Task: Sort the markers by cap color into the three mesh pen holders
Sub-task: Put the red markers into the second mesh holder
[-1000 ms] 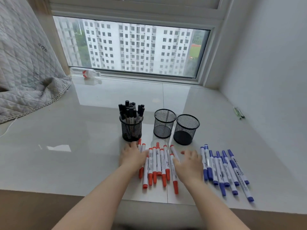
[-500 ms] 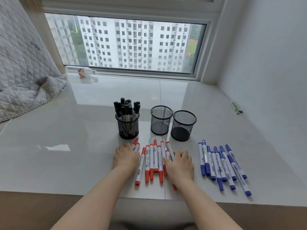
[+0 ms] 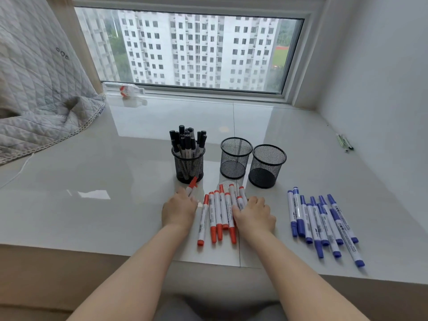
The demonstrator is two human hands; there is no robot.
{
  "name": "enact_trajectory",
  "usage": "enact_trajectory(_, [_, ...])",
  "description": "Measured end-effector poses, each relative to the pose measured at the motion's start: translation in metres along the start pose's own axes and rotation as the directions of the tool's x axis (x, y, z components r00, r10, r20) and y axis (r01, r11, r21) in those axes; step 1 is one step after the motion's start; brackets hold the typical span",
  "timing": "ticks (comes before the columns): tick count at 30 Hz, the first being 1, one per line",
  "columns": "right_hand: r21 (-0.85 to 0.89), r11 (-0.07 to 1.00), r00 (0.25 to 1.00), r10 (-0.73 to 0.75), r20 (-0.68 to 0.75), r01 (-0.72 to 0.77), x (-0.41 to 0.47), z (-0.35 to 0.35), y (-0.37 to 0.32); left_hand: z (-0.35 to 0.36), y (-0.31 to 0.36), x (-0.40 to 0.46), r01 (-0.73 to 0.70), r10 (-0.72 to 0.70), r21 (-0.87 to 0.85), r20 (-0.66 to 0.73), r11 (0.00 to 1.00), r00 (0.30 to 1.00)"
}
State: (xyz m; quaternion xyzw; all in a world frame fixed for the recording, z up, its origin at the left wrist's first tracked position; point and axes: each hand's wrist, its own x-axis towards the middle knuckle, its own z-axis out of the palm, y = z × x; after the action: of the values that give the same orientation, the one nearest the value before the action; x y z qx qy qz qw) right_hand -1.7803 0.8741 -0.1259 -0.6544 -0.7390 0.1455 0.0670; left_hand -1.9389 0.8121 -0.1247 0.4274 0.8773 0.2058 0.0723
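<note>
The red markers [image 3: 218,215] lay on the sill [image 3: 115,181] in front of the holders, bunched tighter than half a second before, their long axes running toward the window, most red caps toward the person. The left hand [image 3: 178,210] had lifted one red marker [image 3: 192,187], pinched in curled fingers, tip tilted up against the left holder [image 3: 188,166] full of black markers [image 3: 186,141]. The right hand [image 3: 253,213] curled over the bunch's right edge, gripping markers. The middle holder [image 3: 235,158] and right holder [image 3: 268,165] stood empty. Blue markers [image 3: 322,223] lay to the right.
</note>
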Motion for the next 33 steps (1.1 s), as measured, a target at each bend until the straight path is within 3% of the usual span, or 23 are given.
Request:
enact_trajectory(5, [0.004,1.0,1.0,0.007,-0.028,-0.007,0.005,0.004,-0.002,-0.004,-0.009,0.001,0.092,-0.103,-0.205,-0.044,0.974,0.994])
enact_trajectory(15, [0.002,0.998,0.995,-0.059,-0.084,0.059,0.015,-0.003,0.007,0.004,-0.003,-0.001,0.148,-0.214,-0.395,-0.128,0.907,0.968])
enact_trajectory(25, [0.025,0.973,0.953,-0.222,-0.207,0.231,0.008,0.002,0.015,0.01,0.008,0.001,0.134,-0.247,-0.634,-0.093,0.762,0.964])
enact_trajectory(33, [0.189,0.924,0.921,-0.277,-0.273,0.333,0.016,-0.005,0.018,0.007,0.009,0.009,0.143,-0.197,-0.701,0.003,0.698,0.98])
